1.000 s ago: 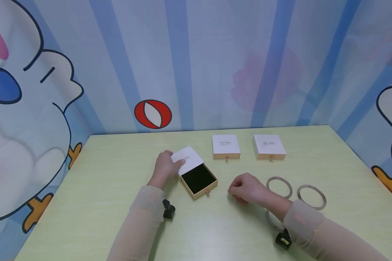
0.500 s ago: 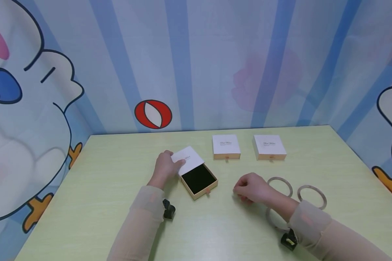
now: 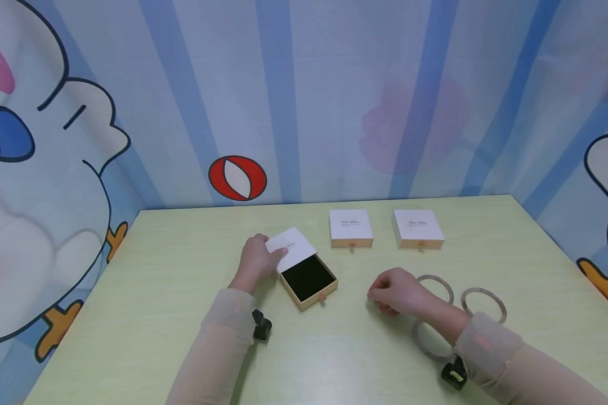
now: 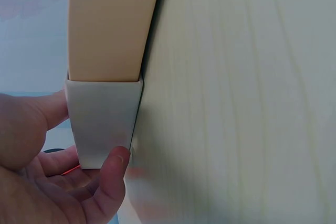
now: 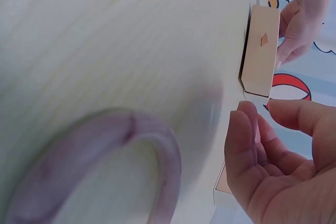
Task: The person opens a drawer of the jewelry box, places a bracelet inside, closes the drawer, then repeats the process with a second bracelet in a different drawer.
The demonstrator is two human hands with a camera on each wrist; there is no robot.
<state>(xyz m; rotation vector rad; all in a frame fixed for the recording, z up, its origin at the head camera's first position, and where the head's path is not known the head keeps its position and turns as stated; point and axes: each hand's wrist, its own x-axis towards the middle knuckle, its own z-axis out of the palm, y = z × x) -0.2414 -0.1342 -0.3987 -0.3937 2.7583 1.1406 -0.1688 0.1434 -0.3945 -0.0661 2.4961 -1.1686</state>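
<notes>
My left hand (image 3: 255,260) grips the white sleeve (image 3: 295,243) of a drawer-style gift box, thumb on its top. Its tan drawer (image 3: 309,278) is pulled well out toward me, showing a black lining with nothing on it. In the left wrist view, fingers (image 4: 113,174) curl round the sleeve's closed end. My right hand (image 3: 397,292) is over the table right of the box, fingers loosely bent and holding nothing; a gap shows between thumb and fingertips in the right wrist view. Close by lie three pale bangles, one (image 3: 436,277) behind the wrist, another (image 3: 483,290) farther right, the third (image 3: 423,344) partly under the forearm.
Two closed white gift boxes stand at the back, one (image 3: 351,226) in the middle and one (image 3: 418,228) to its right. Behind the pale wooden table (image 3: 157,292) rises a blue striped cartoon backdrop (image 3: 324,101).
My right hand has drawn back a little to the right, away from the drawer, its forearm now covering more of the right bangle. The left hand and the box have stayed put.
</notes>
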